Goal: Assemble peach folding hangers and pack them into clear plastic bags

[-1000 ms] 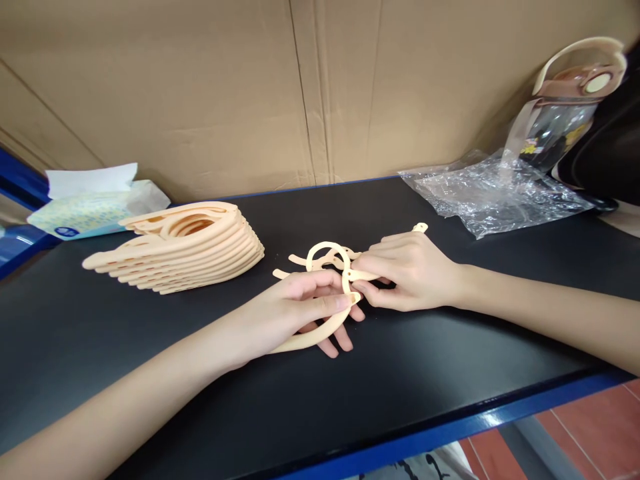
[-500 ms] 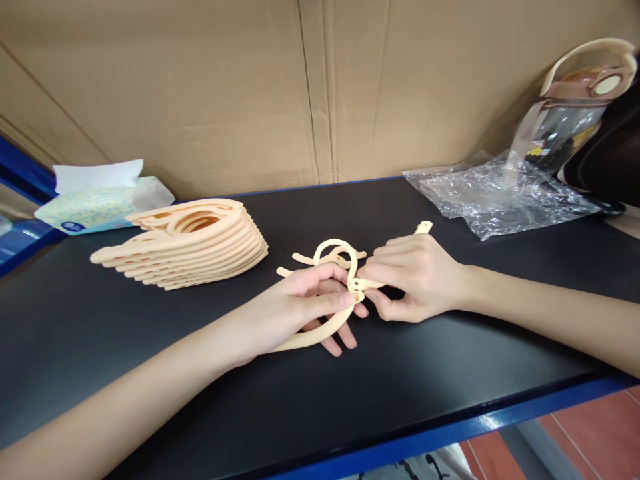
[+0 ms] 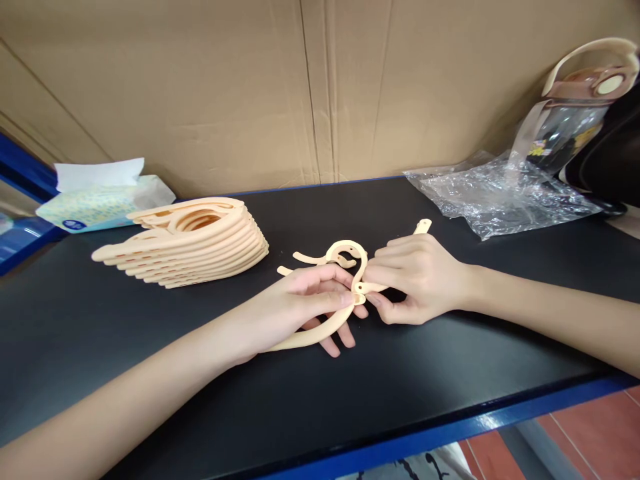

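A cream plastic folding hanger (image 3: 320, 335) is held between both hands above the black table. My left hand (image 3: 300, 300) pinches its curved arm near the joint with thumb and fingers; the lower fingers are spread beneath. The round hook (image 3: 361, 257) rises from the joint. My right hand (image 3: 413, 277) is closed around the other arm, whose pale end (image 3: 423, 226) sticks out above the knuckles. Just behind the hands lie more cream hanger parts (image 3: 307, 258), partly covered by the hook and my left hand. To the left stands a neat stack of folded cream hangers (image 3: 215, 263).
Behind the stack sits a tissue pack (image 3: 95, 210). A crumpled clear plastic bag (image 3: 500, 200) lies at the back right, beside a drinking bottle (image 3: 567, 127) with a handle. Cardboard (image 3: 225, 87) walls off the back. A blue edge (image 3: 400, 448) borders the table front.
The hook has swung a little to the right at the joint, uncovering more of the parts behind. Both hands keep their hold and have barely shifted.
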